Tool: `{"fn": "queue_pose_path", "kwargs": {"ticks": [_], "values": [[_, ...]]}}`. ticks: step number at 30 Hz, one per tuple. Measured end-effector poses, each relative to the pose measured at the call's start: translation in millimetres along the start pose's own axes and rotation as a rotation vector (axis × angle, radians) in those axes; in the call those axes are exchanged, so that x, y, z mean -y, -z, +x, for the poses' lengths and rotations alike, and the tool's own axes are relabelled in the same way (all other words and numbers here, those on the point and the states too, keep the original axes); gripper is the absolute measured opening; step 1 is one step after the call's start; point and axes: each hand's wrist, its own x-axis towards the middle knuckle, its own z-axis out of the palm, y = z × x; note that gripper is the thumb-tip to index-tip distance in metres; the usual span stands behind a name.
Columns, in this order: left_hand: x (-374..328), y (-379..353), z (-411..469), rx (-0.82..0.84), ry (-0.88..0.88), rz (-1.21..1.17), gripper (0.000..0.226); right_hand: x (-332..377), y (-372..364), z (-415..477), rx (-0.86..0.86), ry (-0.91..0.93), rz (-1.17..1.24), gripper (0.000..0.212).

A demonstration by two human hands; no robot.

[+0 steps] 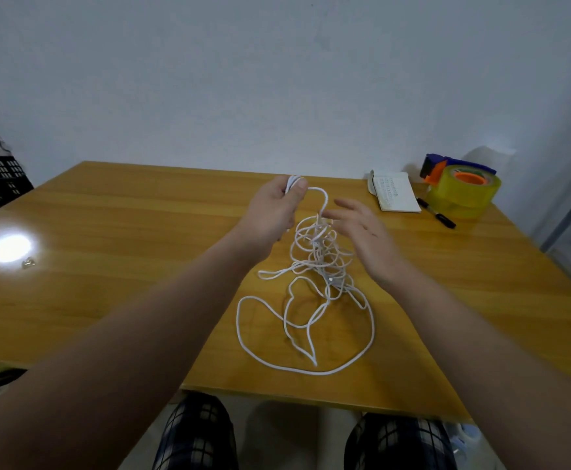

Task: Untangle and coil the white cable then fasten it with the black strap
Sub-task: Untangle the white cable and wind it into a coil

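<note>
Hands are working over a wooden table (107, 212): the left hand (273, 206) is pinching a few gathered turns of white cable (314, 266) aloft, likely so snarls hang free, while the right hand (362, 232), open and empty, is hovering beside the tangle.

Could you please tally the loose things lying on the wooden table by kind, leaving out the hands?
White cable: 1
Tape dispenser: 1
Notebook: 1
Black pen: 1
Small metal piece: 1
Total: 5
</note>
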Motion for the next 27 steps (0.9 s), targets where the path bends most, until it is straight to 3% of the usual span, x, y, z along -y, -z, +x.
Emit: {"fn": "queue_pose_path", "kwargs": {"ticks": [2, 5, 7, 9, 12, 16, 20, 22, 24, 27], "values": [[-2, -5, 0, 0.044, 0.005, -0.041, 0.021, 8, -7, 5, -0.028, 0.021, -0.026, 0.027], [-6, -6, 0, 0.122, 0.064, -0.214, 0.026, 9, -14, 12, -0.076, 0.031, -0.316, 0.034], [-9, 4, 1, 0.142, 0.167, -0.428, 0.032, 5, -13, 16, -0.11, 0.03, -0.493, 0.03], [-10, 22, 3, 0.114, 0.291, -0.574, 0.038, 2, -5, 14, -0.096, 0.016, -0.495, 0.033], [0, 37, -1, 0.1, 0.419, -0.434, 0.046, 1, 5, 7, -0.096, -0.015, -0.047, 0.031], [11, 23, -16, 0.202, 0.437, -0.073, 0.051, 2, 4, 11, -0.319, -0.035, 0.326, 0.03], [9, 7, -19, 0.124, 0.379, -0.185, 0.045, 14, 0, 11, -0.336, -0.079, 0.714, 0.034], [7, 5, -16, 0.035, 0.388, -0.316, 0.044, 19, 1, 8, -0.219, -0.055, 0.635, 0.034], [5, 9, -12, 0.001, 0.406, -0.492, 0.047, 22, 2, 5, -0.053, -0.081, 0.361, 0.039], [3, 17, -9, 0.109, 0.412, -0.69, 0.057, 25, 4, 3, 0.13, -0.22, -0.01, 0.056]]}}
